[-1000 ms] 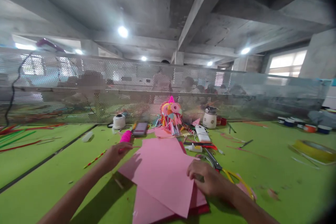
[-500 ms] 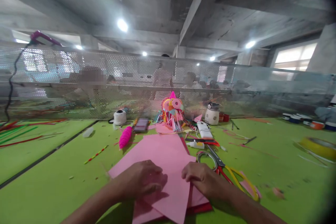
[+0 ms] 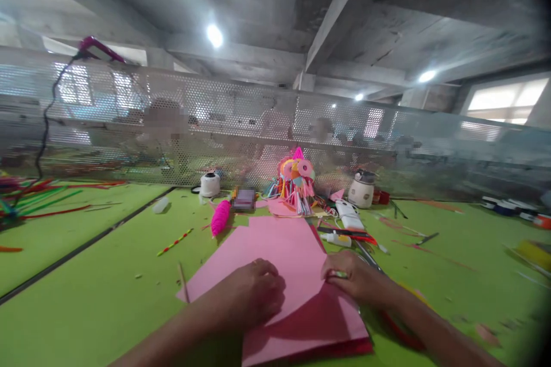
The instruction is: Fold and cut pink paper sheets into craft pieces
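Light pink paper (image 3: 279,246) lies in front of me, its top sheet over more pink sheets (image 3: 310,335) with a dark red layer (image 3: 340,350) at the near edge. My left hand (image 3: 260,289) is closed, fingers curled at the top sheet's near edge, fingertips partly hidden. At its right edge my right hand (image 3: 350,275) pinches the sheet between thumb and fingers. A small pale green thing shows at those fingers; I cannot tell what it is. Scissors (image 3: 368,255) lie partly hidden behind my right hand.
Beyond the paper stand a colourful tasselled paper figure (image 3: 297,183) and a white jar (image 3: 361,189). A small glue bottle (image 3: 336,239) lies to the right, a bright pink fuzzy bundle (image 3: 221,218) to the left. A perforated metal screen (image 3: 232,126) closes off the table's back.
The top sheet's near part no longer hangs over the lower sheets, which now show in shadow. My left hand has curled closed. My right hand now covers part of the scissors. The view has turned slightly left.
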Motion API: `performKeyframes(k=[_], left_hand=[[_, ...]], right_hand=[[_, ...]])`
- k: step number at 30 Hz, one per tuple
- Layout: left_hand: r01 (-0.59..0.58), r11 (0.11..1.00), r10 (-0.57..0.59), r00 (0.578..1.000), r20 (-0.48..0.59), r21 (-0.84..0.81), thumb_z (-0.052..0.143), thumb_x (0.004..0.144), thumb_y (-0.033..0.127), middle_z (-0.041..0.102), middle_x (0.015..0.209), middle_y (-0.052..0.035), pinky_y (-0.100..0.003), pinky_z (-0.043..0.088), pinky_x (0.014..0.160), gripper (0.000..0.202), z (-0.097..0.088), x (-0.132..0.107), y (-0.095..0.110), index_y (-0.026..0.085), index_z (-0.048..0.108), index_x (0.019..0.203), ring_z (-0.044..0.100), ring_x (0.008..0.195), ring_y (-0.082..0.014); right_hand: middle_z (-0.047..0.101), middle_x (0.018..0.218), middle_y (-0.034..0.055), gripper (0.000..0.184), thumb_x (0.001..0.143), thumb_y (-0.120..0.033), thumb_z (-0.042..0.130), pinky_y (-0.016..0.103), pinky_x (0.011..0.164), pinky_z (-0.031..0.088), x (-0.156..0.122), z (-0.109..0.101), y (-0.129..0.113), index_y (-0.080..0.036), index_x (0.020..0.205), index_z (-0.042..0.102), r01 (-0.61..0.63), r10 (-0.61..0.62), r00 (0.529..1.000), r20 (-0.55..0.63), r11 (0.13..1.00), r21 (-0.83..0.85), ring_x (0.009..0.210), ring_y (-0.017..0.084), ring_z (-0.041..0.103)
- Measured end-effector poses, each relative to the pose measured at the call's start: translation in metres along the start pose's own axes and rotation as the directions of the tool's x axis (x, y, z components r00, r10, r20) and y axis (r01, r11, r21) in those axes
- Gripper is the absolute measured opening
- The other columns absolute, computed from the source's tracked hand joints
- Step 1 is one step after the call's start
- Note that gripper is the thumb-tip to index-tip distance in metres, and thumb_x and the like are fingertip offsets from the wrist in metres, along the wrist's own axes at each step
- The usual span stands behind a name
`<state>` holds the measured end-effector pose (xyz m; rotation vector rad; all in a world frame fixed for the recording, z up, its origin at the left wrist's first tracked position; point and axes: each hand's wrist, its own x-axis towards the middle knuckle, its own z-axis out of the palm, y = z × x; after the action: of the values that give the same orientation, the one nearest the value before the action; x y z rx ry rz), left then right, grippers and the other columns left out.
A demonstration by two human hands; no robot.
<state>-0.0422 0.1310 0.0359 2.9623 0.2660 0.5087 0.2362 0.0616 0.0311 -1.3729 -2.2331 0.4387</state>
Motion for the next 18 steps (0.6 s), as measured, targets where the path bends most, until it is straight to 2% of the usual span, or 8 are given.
performKeyframes(k=[3,7,14,16,18], left_hand=[[0.116,0.981,-0.109,0.993,0.049,-0.157,0.035,0.097,0.031,0.067,0.088,-0.0072,-0.026,0.044,0.080,0.036,-0.006,-0.002,-0.005,0.018,0.065,0.083,0.057,0.086,-0.0171],[0.335,0.910,-0.314,0.942,0.123,-0.245,0.030,0.098,0.035,0.067,0.091,-0.0083,-0.026,0.045,0.076,0.041,-0.015,-0.006,-0.008,0.016,0.066,0.094,0.058,0.082,-0.0178],[0.419,0.860,-0.372,0.905,0.204,-0.291,0.034,0.095,0.035,0.067,0.088,-0.0074,-0.026,0.043,0.072,0.039,-0.018,-0.008,-0.009,0.016,0.068,0.088,0.058,0.077,-0.0180],[0.465,0.814,-0.423,0.885,0.193,-0.349,0.035,0.095,0.038,0.067,0.090,-0.0061,-0.027,0.043,0.073,0.038,-0.017,-0.009,-0.012,0.017,0.067,0.095,0.058,0.080,-0.0182],[0.502,0.734,-0.483,0.859,0.168,-0.458,0.034,0.096,0.042,0.066,0.098,-0.0052,-0.027,0.044,0.078,0.039,-0.017,-0.010,-0.014,0.019,0.060,0.114,0.058,0.087,-0.0184]], right_hand=[[0.067,0.083,0.0028,0.011,0.084,-0.019,0.056,0.025,0.074,0.043,0.002,0.001,0.003,-0.017,0.080,0.066,-0.110,0.109,0.994,0.020,0.993,0.049,0.079,0.016,0.059],[0.062,0.075,0.0003,0.014,0.085,-0.024,0.054,0.024,0.067,0.039,0.008,0.002,0.008,-0.016,0.077,0.062,-0.153,0.147,0.987,0.058,0.982,0.113,0.072,0.015,0.054],[0.054,0.071,-0.0013,0.020,0.088,-0.031,0.050,0.024,0.061,0.034,0.010,-0.001,0.000,-0.016,0.075,0.055,-0.164,0.148,0.981,0.125,0.978,0.128,0.066,0.012,0.045],[0.052,0.069,-0.0019,0.020,0.088,-0.031,0.050,0.024,0.060,0.033,0.009,0.002,-0.001,-0.017,0.074,0.054,-0.179,0.162,0.979,0.126,0.973,0.145,0.065,0.012,0.044],[0.052,0.069,-0.0019,0.020,0.089,-0.030,0.049,0.024,0.060,0.033,0.009,0.006,-0.001,-0.017,0.074,0.053,-0.206,0.192,0.976,0.105,0.967,0.150,0.065,0.012,0.044]])
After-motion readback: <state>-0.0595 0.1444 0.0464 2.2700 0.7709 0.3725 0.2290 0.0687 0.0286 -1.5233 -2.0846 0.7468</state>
